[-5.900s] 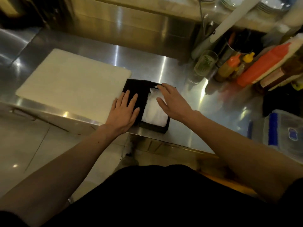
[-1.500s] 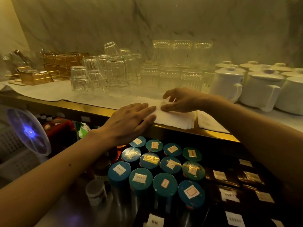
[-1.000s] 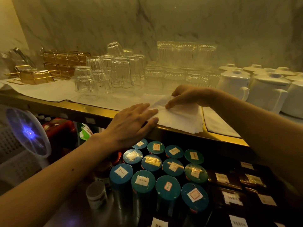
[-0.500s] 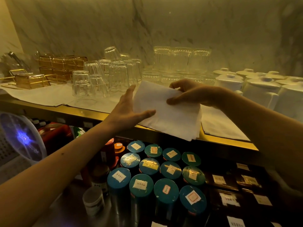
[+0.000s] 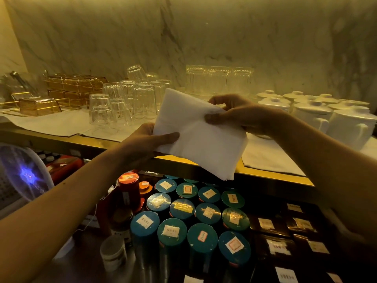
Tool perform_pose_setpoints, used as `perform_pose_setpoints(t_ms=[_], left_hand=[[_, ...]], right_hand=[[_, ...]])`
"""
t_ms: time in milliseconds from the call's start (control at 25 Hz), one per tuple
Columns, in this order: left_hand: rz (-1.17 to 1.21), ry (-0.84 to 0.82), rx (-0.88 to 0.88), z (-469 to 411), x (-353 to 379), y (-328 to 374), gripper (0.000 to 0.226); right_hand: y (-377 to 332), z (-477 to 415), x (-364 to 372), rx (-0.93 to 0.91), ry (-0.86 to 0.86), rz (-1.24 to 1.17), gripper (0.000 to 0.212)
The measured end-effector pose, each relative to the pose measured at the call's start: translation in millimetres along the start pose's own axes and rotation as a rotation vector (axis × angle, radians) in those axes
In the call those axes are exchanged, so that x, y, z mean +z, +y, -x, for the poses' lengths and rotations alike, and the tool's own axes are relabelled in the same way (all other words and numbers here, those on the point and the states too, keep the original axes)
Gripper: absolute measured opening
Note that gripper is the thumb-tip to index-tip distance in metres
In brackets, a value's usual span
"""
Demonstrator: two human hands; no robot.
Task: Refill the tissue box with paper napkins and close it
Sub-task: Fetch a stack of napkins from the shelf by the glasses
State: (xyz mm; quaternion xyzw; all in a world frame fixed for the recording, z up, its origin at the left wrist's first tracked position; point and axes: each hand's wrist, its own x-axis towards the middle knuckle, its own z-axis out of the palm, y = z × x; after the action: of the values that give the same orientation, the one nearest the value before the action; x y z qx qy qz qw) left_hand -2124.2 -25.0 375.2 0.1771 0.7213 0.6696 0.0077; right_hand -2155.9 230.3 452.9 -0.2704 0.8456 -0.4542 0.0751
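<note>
- Left hand (image 5: pixel 142 144): clamped on the lower-left edge of the napkins (image 5: pixel 200 133); thumb laid across the front face, fingers hidden behind the stack.
- Right hand (image 5: pixel 234 115): pinched on the upper-right edge of the same stack; thumb on the front, forefinger curled over the top.
- Napkins: a thick white folded stack, held in the air between both hands, clear of the shelf (image 5: pixel 204 162) below it. The stack is tilted, its long axis running from upper left down to lower right; the loose lower corner hangs past the shelf's front lip.
- Neither hand is nearer than the other; the stack is shared, one hand at each end of its short side.
- Tissue box: not in view. Which way it lies from the hands cannot be told from this view.
- Judged step: napkins fetched, not yet loaded; box still to be filled and closed.
- Coming move is judged to need a turn away from the shelf, with the stack squared to the box opening.
- Behind the stack: upturned glasses (image 5: pixel 130 103) and white jugs (image 5: pixel 318 117) on the shelf. Below: lidded tins (image 5: pixel 191 219).
</note>
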Motion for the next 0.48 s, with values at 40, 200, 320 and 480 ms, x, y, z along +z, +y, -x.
perform_pose_setpoints(t_ms=[40, 200, 320, 480], left_hand=[[-0.003, -0.003, -0.001, 3.6, 0.8, 1.3, 0.040], [0.006, 0.018, -0.060, 21.7, 1.5, 10.6, 0.039], [-0.033, 0.057, -0.097, 40.9, 1.6, 17.4, 0.038], [-0.089, 0.190, -0.114, 73.4, -0.3, 24.8, 0.043]], right_hand=[[-0.4, 4.4, -0.2, 0.005, -0.012, 0.000, 0.036], [-0.5, 27.1, -1.1, 0.037, -0.225, -0.015, 0.039], [4.8, 38.7, 2.0, 0.031, -0.332, -0.021, 0.039], [9.8, 40.2, 15.0, -0.004, -0.315, -0.039, 0.040]])
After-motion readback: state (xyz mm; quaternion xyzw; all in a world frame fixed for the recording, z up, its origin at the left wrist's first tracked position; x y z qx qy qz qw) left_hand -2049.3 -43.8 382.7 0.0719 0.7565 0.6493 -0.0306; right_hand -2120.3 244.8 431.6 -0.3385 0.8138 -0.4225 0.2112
